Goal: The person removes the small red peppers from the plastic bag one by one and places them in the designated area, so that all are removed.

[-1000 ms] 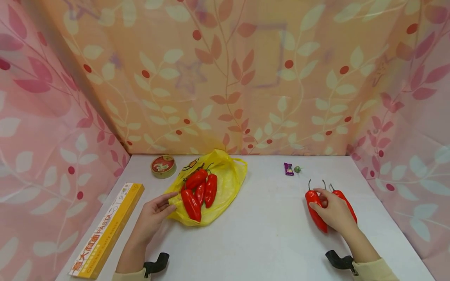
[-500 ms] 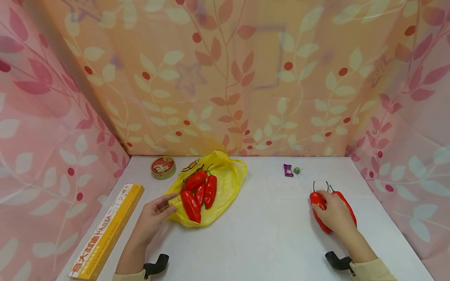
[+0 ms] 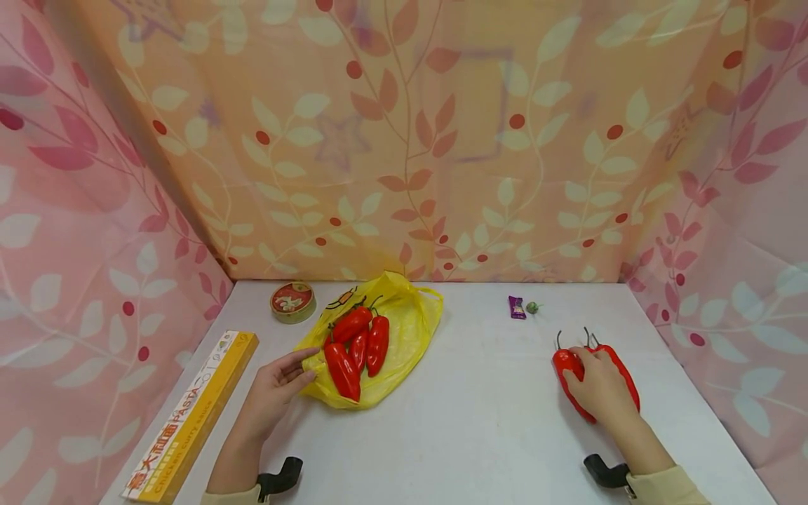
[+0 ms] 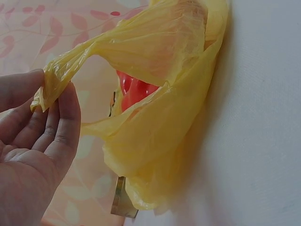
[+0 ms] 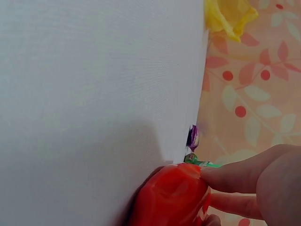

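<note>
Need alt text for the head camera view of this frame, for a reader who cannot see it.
On a white table, the right hand grips red peppers at the right, while the left hand pinches the edge of a yellow plastic bag holding four more. A yellow pasta box, round tin and small candies lie nearby.

– What lies at the lower left of the frame?
– A long yellow pasta box (image 3: 191, 415) along the desk (image 3: 480, 435) edge. Beyond it, a round tin (image 3: 293, 301) with a red lid.
– And toward the back, right of centre?
– A purple wrapper (image 3: 517, 306) just beside a small green ball (image 3: 533, 307), before the leaf-patterned backdrop (image 3: 404, 140).
</note>
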Motion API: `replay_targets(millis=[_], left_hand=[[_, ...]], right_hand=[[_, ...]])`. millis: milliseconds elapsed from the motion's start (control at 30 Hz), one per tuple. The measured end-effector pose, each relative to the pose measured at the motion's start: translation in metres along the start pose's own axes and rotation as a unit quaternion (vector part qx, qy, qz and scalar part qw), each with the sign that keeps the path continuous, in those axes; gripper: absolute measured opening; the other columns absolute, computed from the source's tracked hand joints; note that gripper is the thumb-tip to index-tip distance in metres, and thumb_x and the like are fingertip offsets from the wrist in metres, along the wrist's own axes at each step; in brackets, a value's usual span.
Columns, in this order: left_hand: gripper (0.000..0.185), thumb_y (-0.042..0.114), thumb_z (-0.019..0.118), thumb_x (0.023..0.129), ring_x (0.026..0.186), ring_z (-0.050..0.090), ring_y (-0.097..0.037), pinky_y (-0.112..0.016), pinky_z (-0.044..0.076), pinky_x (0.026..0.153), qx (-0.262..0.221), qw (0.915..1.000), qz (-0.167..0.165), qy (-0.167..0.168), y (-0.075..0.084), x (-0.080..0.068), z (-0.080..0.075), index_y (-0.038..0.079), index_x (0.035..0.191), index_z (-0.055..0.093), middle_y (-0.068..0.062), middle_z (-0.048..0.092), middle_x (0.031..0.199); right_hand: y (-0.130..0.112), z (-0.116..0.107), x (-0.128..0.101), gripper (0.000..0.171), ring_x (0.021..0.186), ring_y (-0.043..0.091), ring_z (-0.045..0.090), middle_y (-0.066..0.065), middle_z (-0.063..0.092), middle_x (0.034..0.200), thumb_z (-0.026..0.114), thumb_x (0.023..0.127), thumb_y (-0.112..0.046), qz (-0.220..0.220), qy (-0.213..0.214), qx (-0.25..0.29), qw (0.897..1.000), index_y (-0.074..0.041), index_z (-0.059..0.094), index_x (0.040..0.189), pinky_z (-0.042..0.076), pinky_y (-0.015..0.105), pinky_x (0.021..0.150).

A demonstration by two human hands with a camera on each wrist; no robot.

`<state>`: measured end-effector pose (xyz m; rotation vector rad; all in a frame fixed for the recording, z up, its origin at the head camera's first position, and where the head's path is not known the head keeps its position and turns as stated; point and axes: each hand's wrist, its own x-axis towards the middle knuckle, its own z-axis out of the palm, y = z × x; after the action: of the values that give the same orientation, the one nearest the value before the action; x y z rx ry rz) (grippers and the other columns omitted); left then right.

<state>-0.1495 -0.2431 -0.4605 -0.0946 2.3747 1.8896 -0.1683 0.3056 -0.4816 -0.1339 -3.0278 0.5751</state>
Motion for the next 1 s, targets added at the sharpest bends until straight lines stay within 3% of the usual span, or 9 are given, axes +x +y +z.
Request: replay_targets(millis=[167, 300, 433, 700, 1000], left_hand=[[0.043, 0.016, 0.068, 0.097, 0.121, 0.060, -0.023, -0.017, 0.053, 0.093, -0.002, 1.0000, 0.005, -0.001, 0.000, -0.001, 0.000, 0.014, 0.140, 0.060, -0.012, 0.055, 0.146], [0.044, 0.016, 0.068, 0.097, 0.121, 0.060, -0.023, -0.017, 0.053, 0.093, -0.004, 1.0000, 0.006, -0.001, 0.000, -0.001, -0.001, 0.013, 0.140, 0.060, -0.012, 0.055, 0.146], [0.044, 0.016, 0.068, 0.097, 0.122, 0.059, -0.023, -0.017, 0.053, 0.094, -0.004, 1.0000, 0.004, -0.002, 0.000, -0.001, -0.001, 0.013, 0.140, 0.059, -0.012, 0.054, 0.147], [0.043, 0.016, 0.068, 0.097, 0.120, 0.060, -0.022, -0.016, 0.053, 0.093, 0.001, 1.0000, 0.008, 0.001, -0.002, -0.001, -0.001, 0.013, 0.140, 0.060, -0.012, 0.055, 0.146], [0.042, 0.014, 0.068, 0.097, 0.118, 0.061, -0.018, -0.018, 0.054, 0.094, 0.001, 1.0000, 0.004, 0.002, -0.004, 0.001, -0.001, 0.015, 0.139, 0.061, -0.009, 0.055, 0.146]], right_hand=[[-0.003, -0.004, 0.001, 0.062, 0.110, 0.052, 0.048, 0.037, 0.049, 0.122, 0.073, 0.089, -0.022, 0.010, 0.005, 0.007, 1.000, 0.003, 0.048, 0.140, 0.056, 0.068, 0.076], [-0.012, -0.010, 0.004, 0.061, 0.106, 0.048, 0.053, 0.033, 0.056, 0.119, 0.073, 0.090, -0.026, -0.010, 0.010, 0.017, 1.000, 0.001, 0.050, 0.140, 0.057, 0.065, 0.075], [-0.029, -0.015, 0.006, 0.057, 0.097, 0.039, 0.061, 0.027, 0.065, 0.116, 0.072, 0.092, -0.029, -0.046, 0.012, 0.036, 0.998, -0.002, 0.054, 0.139, 0.059, 0.059, 0.075], [-0.073, -0.012, 0.011, 0.053, 0.087, 0.024, 0.066, 0.022, 0.069, 0.118, 0.071, 0.094, -0.031, -0.085, 0.008, 0.111, 0.990, -0.008, 0.057, 0.140, 0.060, 0.033, 0.066], [-0.110, -0.002, 0.015, 0.048, 0.091, 0.024, 0.067, 0.014, 0.070, 0.117, 0.073, 0.092, -0.027, -0.117, 0.004, 0.144, 0.983, -0.012, 0.061, 0.136, 0.060, 0.030, 0.065]])
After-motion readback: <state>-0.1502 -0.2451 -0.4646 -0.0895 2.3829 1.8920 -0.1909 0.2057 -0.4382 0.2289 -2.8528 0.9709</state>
